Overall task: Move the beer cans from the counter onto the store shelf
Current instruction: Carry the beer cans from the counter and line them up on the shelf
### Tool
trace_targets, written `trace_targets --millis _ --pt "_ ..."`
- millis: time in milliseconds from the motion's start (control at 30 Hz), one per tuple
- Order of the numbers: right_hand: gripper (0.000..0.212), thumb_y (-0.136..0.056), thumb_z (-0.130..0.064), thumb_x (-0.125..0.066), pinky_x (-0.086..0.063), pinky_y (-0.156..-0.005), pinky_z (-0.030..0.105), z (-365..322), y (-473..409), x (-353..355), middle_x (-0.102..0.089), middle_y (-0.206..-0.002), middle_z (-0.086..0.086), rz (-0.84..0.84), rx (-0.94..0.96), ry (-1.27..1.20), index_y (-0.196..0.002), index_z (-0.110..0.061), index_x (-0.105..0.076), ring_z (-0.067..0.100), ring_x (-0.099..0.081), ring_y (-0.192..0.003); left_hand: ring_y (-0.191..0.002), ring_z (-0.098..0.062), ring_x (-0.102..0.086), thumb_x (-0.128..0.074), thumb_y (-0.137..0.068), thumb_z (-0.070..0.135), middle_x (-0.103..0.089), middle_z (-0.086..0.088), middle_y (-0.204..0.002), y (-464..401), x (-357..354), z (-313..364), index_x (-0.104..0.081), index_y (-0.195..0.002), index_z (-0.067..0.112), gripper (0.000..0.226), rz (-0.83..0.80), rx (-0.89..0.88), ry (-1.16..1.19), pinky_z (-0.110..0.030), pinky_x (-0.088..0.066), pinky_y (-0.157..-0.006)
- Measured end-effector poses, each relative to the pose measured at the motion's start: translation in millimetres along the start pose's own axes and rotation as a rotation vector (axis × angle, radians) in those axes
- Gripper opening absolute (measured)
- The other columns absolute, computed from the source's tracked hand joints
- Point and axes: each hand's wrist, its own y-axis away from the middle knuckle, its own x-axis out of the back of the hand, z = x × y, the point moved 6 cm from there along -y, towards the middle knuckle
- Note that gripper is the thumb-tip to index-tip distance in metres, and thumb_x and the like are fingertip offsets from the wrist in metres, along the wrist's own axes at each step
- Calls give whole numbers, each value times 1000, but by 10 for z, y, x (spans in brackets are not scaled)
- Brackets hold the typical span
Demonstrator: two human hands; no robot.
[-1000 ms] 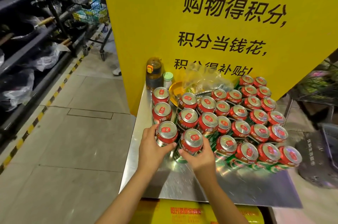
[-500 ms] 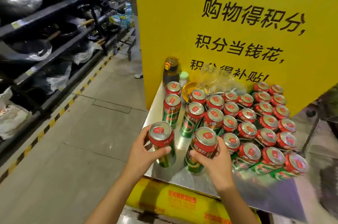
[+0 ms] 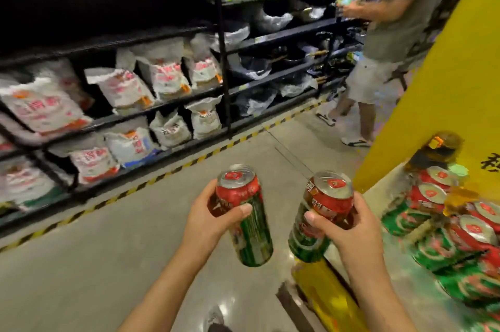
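Beer cans: left hand (image 3: 208, 219) clamps one (image 3: 244, 214), right hand (image 3: 349, 226) clamps another (image 3: 320, 216), both left of the surface (image 3: 389, 256). Tilted; loose grip risks a drop, or clipping the shopper (image 3: 384, 42).

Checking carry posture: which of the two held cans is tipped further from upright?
The left hand's can: its base swings right, away from the wrist. The right hand's can leans less.

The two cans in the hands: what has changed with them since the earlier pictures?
Both are lifted off the counter and carried left over the aisle floor, toward the shelves. The left hand still holds the left can, the right hand the right can. The other cans stay on the counter.
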Motion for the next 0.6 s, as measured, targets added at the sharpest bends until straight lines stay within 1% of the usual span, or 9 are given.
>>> trace_targets --millis 67,100,233,267,333,400,500,533,600 --pt "74 -44 -31 -91 -54 -81 31 -127 -94 -461 -71 -101 -3 -70 5 4 -112 -23 -62 13 -66 -95 -80 8 -64 -70 -40 47 -70 25 -85 -65 486 29 -58 -99 29 62 95 -14 11 -6 -47 -63" --pt "73 -44 -32 -89 -53 -80 30 -194 -145 -706 -71 -100 -4 -107 12 8 -111 -23 -62 11 -66 -93 -82 6 -65 -70 -41 48 -71 21 -87 -104 730 44 -59 -101 28 65 140 -21 14 -8 -48 -64" --pt "62 -46 -28 -90 -50 -74 25 -403 -420 -1796 -71 -96 -9 -274 37 8 -102 -31 -63 4 -66 -87 -81 5 -64 -71 -43 48 -71 20 -87 -323 1689 106 -60 -100 28 62 293 -49 6 -6 -47 -63" --pt "60 -47 -26 -89 -49 -73 23 -450 -488 -2080 -71 -95 -10 -307 44 -3 -100 -33 -62 1 -66 -86 -81 4 -65 -71 -43 47 -72 17 -87 -386 1919 137 -61 -102 26 64 322 -56 -3 -7 -47 -62" --pt "54 -53 -18 -85 -48 -70 20 -539 -620 -2645 -70 -93 -13 -364 66 -29 -98 -36 -61 -1 -65 -86 -83 1 -65 -74 -44 46 -72 13 -89 -531 2383 174 -62 -106 25 67 374 -65 -44 -9 -48 -61" --pt "55 -54 -15 -87 -49 -70 20 -617 -727 -3185 -71 -94 -12 -418 90 -44 -99 -35 -62 1 -66 -86 -84 2 -64 -76 -46 45 -70 18 -89 -677 2818 204 -61 -103 32 61 422 -57 -74 -9 -48 -59" --pt "62 -46 -23 -89 -50 -70 23 -719 -885 -3883 -71 -96 -8 -466 97 -74 -101 -33 -62 5 -66 -87 -88 4 -63 -78 -47 51 -69 19 -93 -914 3388 307 -60 -103 35 60 475 -72 -127 -9 -49 -63" --pt "65 -44 -25 -89 -50 -71 24 -748 -949 -4094 -71 -97 -7 -483 93 -78 -102 -33 -62 6 -66 -88 -89 4 -62 -83 -48 49 -69 19 -93 -997 3552 340 -60 -102 36 60 495 -75 -139 -10 -49 -64" --pt "68 -44 -27 -89 -51 -73 26 -811 -1101 -4496 -70 -99 -6 -523 91 -84 -107 -31 -61 10 -66 -92 -89 6 -61 -79 -51 45 -68 20 -91 -1188 3855 380 -58 -102 38 56 540 -62 -135 -10 -48 -63"
